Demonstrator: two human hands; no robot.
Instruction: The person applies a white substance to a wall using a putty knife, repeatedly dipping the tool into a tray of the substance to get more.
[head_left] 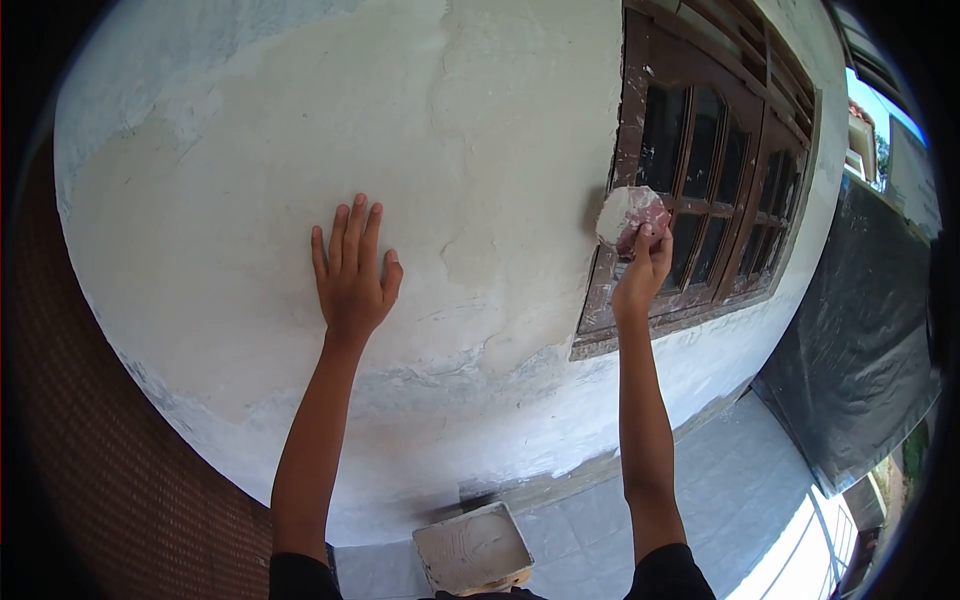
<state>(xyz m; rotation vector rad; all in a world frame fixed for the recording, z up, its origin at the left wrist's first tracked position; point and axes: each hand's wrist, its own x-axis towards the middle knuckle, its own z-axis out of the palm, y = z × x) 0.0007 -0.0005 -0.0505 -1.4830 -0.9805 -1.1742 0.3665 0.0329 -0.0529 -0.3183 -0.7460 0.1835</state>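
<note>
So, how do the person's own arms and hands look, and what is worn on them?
Both arms are bare from the wrists nearly to the shoulders, slim and long in this wide view. Dark short sleeves show only at the bottom edge. The left hand and right hand wear no gloves; no watch, ring or bracelet is visible. The fingers look bare.

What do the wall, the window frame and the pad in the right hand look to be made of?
Wall: plaster or putty skim, matte cream with uneven patches. Window frame: dark brown wood, apparently, smeared with pale splashes. Pad in the right hand: possibly sandpaper or a sponge, reddish, dusted white; hard to tell.
</note>
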